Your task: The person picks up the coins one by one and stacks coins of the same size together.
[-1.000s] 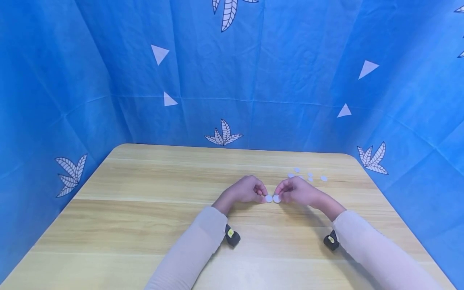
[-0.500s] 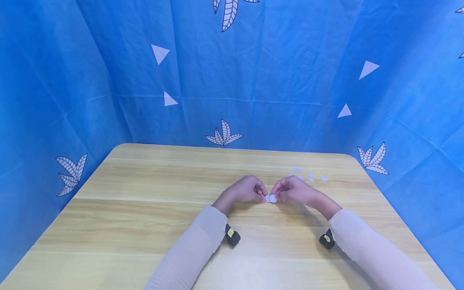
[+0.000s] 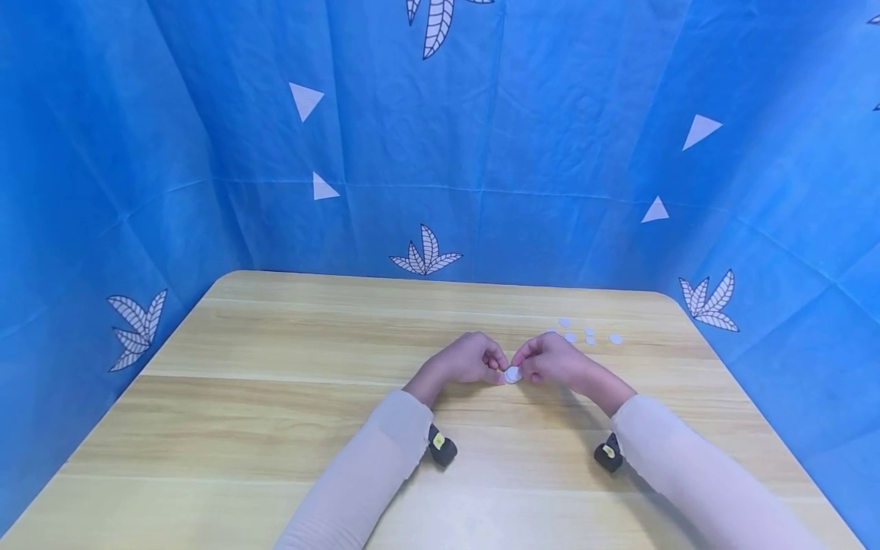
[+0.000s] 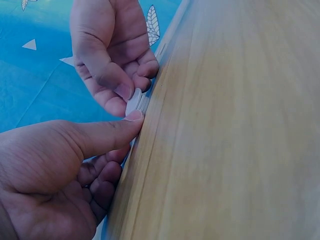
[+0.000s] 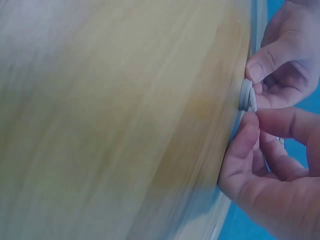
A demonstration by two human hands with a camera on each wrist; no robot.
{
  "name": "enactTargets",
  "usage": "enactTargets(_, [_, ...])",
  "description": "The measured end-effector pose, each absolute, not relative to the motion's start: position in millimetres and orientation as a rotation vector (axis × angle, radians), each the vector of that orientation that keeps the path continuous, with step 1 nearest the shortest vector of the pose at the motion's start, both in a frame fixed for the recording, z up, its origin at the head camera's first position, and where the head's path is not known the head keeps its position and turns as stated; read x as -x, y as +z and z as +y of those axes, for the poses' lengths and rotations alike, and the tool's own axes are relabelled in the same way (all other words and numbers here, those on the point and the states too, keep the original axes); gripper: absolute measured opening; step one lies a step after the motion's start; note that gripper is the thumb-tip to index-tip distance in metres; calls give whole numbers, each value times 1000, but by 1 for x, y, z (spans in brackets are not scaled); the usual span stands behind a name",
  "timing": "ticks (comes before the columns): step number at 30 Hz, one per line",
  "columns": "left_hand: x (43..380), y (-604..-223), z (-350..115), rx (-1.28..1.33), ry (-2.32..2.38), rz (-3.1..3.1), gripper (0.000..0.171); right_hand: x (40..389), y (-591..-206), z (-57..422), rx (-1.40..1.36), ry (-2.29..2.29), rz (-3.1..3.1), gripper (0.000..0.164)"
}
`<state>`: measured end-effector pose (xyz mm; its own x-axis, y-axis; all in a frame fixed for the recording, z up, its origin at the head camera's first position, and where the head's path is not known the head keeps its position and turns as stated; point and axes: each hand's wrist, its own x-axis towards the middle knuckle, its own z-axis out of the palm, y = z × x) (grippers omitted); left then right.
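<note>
Near the middle of the wooden table, both hands meet at a small stack of white discs [image 5: 244, 95]. My left hand [image 3: 467, 359] grips the side of this stack, its thumb [image 4: 131, 119] at the edge. From the other side, my right hand [image 3: 560, 363] pinches a single white disc [image 4: 132, 103] between thumb and index finger. That disc leans at a slant over the stack, overlapping it in both wrist views. In the head view, fingers cover part of the stack.
Several loose white discs [image 3: 615, 338] lie flat beyond the right hand, toward the table's back right. The wooden table [image 3: 275, 412] reaches to a blue patterned curtain [image 3: 536, 153] at its back and sides. A small black wrist device [image 3: 442, 447] hangs by the left cuff.
My right hand has moved left with its disc, from beside the stack to over it. The left hand has stayed in place.
</note>
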<state>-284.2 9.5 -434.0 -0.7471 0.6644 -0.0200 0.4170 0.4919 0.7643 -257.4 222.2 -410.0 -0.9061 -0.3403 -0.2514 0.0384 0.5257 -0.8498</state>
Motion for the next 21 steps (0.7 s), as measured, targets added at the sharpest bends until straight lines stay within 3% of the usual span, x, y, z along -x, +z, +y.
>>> enactTargets(21, [284,-433,11,-893,1102,2437,10,252,-406,214,165,-1368,2363,19])
